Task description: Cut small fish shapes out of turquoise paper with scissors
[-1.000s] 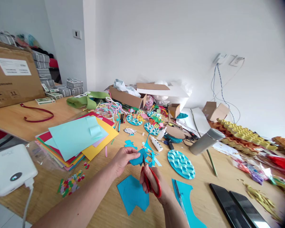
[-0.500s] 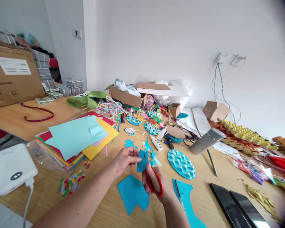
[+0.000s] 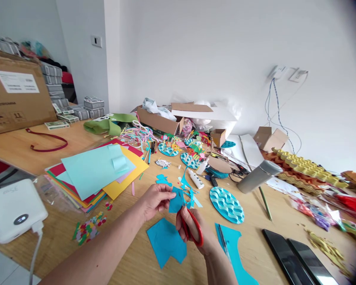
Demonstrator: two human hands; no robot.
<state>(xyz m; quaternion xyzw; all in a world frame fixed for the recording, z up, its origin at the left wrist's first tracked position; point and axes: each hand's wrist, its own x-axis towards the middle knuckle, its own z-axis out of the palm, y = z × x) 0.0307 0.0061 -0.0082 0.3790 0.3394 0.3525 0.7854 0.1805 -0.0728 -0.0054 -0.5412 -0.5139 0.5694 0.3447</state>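
Paper piece (image 3: 175,202), small and blue, is held above the table (image 3: 130,257), just in front of the person. Its left edge is pinched between thumb and fingers of the left hand (image 3: 156,202). Red-handled scissors (image 3: 199,230) are gripped in the right hand (image 3: 207,240), thumb and fingers closed around the handles; the blades are pointed up at the right side of the piece. Whether the blades are parted can't be told at this size.

A larger blue sheet (image 3: 167,242), notched at its near edge, is laid flat below the hands. Thin blue offcuts (image 3: 198,202) are scattered just beyond the scissors; blue cut shapes (image 3: 163,179) are grouped beyond the left hand. White glue bottle (image 3: 195,179) is laid on its side past the offcuts.

To the right: oval disc (image 3: 226,205) covered in wavy blue strips, then a curved blue remnant (image 3: 237,255) with a pen (image 3: 223,240) placed on it. Two dark phones are set side by side farther right. To the left: colored sheets (image 3: 90,174) are stacked, with paper bits (image 3: 90,228) heaped nearer the person.
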